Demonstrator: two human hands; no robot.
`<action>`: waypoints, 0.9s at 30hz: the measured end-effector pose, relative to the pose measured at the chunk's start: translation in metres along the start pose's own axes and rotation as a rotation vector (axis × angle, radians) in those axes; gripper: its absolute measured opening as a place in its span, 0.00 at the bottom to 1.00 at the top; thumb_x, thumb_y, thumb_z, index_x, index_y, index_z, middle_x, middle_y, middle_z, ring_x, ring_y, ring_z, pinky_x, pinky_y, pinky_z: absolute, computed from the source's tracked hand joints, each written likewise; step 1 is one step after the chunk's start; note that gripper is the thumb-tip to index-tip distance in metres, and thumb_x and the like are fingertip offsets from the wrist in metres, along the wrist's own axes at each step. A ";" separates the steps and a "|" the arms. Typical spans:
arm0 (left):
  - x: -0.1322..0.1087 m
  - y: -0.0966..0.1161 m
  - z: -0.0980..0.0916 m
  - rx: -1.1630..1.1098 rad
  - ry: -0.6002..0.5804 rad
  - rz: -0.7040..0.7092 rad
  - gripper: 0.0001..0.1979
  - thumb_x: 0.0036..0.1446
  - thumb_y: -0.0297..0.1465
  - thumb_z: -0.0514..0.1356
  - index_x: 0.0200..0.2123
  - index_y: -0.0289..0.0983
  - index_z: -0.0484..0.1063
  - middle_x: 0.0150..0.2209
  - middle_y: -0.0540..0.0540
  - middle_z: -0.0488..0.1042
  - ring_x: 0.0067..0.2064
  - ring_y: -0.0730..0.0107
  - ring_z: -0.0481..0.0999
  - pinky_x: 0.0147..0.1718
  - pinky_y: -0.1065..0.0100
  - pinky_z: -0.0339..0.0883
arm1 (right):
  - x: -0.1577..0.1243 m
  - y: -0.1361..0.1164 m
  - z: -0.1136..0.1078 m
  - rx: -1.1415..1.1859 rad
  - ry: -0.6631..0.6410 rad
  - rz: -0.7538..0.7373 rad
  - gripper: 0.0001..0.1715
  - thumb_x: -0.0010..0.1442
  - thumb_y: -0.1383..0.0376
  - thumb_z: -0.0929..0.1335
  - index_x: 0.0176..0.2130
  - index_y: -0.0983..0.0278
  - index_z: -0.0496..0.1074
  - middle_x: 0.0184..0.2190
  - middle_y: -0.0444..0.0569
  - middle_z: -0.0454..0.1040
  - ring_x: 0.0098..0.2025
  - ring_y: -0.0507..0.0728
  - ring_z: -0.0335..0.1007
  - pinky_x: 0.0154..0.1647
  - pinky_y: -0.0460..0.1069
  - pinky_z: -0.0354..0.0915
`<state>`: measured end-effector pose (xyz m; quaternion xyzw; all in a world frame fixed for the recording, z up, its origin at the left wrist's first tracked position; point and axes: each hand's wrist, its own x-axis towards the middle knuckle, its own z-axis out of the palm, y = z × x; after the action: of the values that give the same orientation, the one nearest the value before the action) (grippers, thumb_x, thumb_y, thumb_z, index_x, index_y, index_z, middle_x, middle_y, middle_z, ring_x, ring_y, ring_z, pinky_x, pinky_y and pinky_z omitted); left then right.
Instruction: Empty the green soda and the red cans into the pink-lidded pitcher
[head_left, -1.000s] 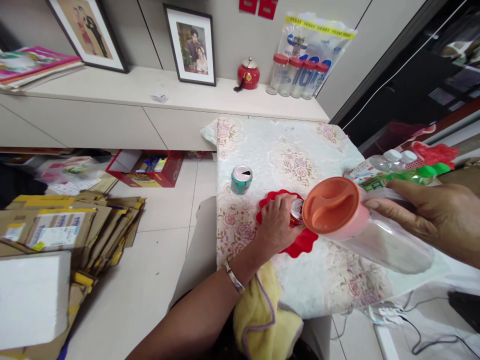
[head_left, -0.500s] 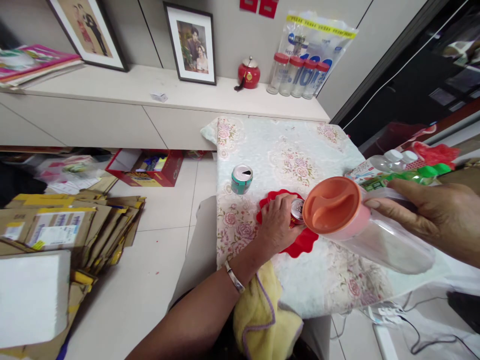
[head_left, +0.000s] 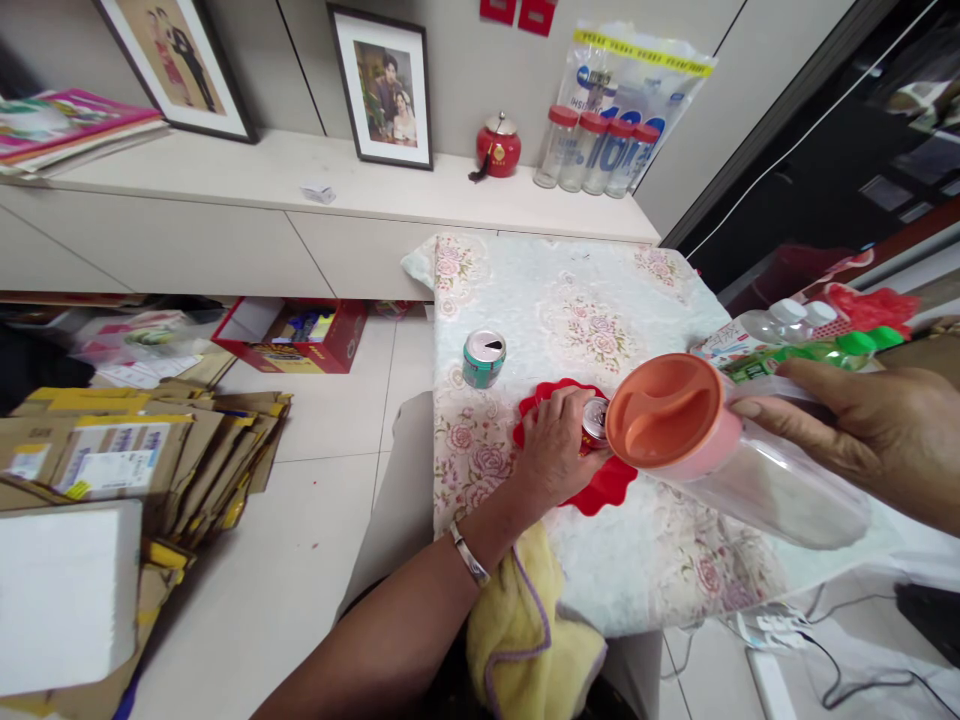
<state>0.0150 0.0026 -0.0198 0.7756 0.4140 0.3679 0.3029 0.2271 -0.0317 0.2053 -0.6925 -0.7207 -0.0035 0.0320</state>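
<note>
My left hand (head_left: 556, 446) is wrapped round a red can (head_left: 595, 420) standing in a red scalloped dish (head_left: 609, 490). From the right, my right hand (head_left: 862, 430) grips the handle of a clear pitcher (head_left: 787, 495) with an orange lid (head_left: 664, 410). The pitcher is tilted, its lid end low beside the can's top, where it hides part of the can. Whether liquid flows between them cannot be made out. A green can (head_left: 484, 359), opened at the top, stands upright on the flowered tablecloth (head_left: 525, 290), left of the dish.
A yellow cloth (head_left: 525, 630) hangs at the near table edge. Green-capped bottles (head_left: 855, 345) lie at the right. Behind the table, a white shelf (head_left: 420, 195) holds a red jar (head_left: 498, 150), glass jars and picture frames. Flattened cardboard (head_left: 202, 460) is on the floor at left.
</note>
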 end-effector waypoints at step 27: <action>0.000 0.001 0.000 -0.012 -0.006 -0.011 0.34 0.63 0.42 0.72 0.66 0.44 0.61 0.67 0.36 0.73 0.69 0.45 0.73 0.64 0.40 0.71 | -0.002 -0.001 0.000 0.064 0.017 -0.012 0.47 0.55 0.18 0.57 0.24 0.54 0.66 0.14 0.45 0.64 0.14 0.56 0.59 0.20 0.55 0.58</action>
<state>0.0153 0.0024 -0.0191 0.7725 0.4152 0.3666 0.3105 0.2264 -0.0338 0.2051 -0.6866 -0.7244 0.0134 0.0601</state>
